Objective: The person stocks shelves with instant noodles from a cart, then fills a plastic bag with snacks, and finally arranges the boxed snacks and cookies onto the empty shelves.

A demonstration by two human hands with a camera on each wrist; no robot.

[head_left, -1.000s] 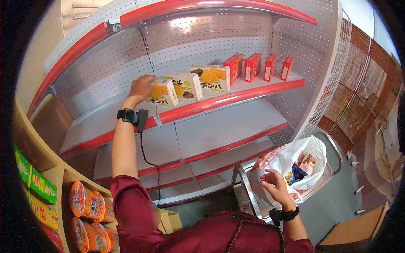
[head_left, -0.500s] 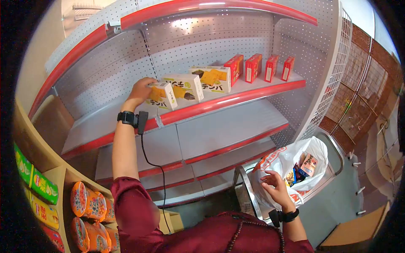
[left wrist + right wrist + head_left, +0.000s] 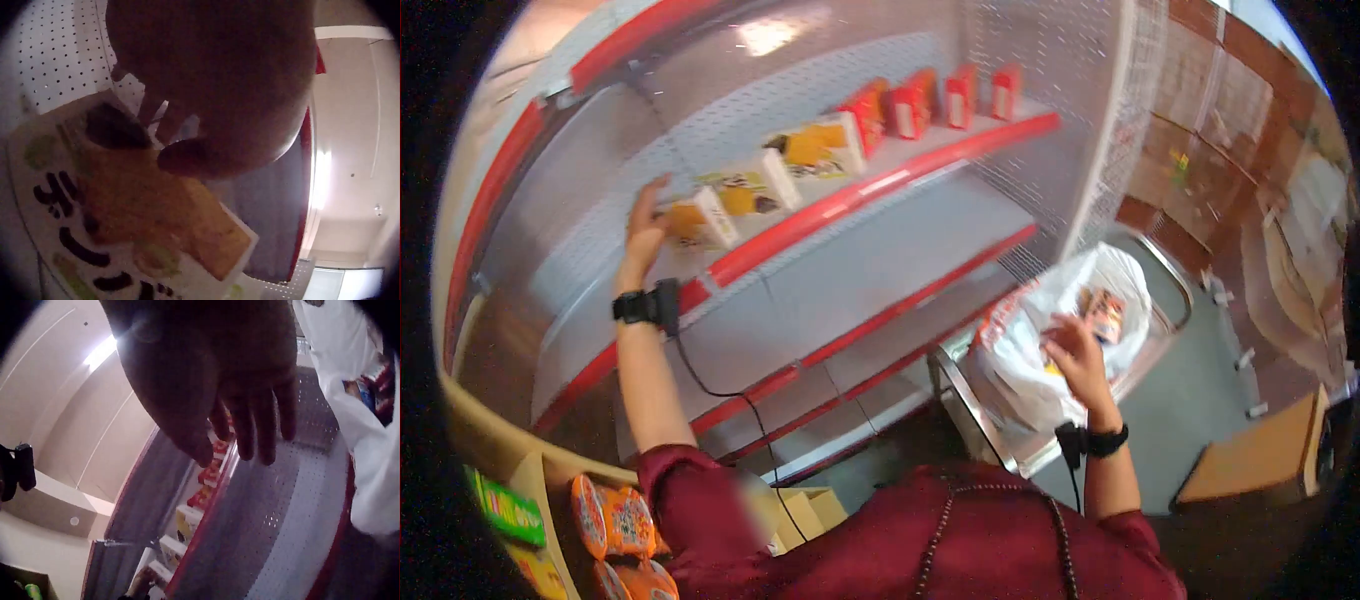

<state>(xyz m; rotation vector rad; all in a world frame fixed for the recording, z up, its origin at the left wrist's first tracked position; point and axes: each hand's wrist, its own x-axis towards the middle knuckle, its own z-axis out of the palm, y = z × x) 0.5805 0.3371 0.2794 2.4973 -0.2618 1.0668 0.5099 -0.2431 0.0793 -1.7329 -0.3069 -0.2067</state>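
Observation:
My left hand [image 3: 643, 235] is beside the leftmost of three white boxes with orange-yellow pictures, its fingers extended. That box [image 3: 692, 222] stands on the red-edged shelf, the other two [image 3: 748, 190] [image 3: 815, 152] to its right. In the left wrist view the thumb of the left hand [image 3: 212, 87] overlaps the upper edge of the box [image 3: 144, 206]; contact is unclear. My right hand [image 3: 1085, 365], fingers loosely extended and holding nothing, is over the white plastic bag [image 3: 1025, 385]. The right wrist view shows the right hand [image 3: 212, 375] with fingers apart, left of the bag [image 3: 350, 425].
Several red boxes [image 3: 908, 105] stand at the shelf's right part. Lower shelves [image 3: 880, 270] lie beneath. The bag holds packaged goods [image 3: 1106, 314] and rests on a metal-framed cart [image 3: 1010, 450]. Orange noodle bowls [image 3: 615, 517] fill a wooden rack at lower left. A cable hangs from the left wrist.
The head view has turned, so the shelf and boxes appear farther left. My left hand's fingers have straightened at the leftmost box. My right hand appears nearer the bag's opening.

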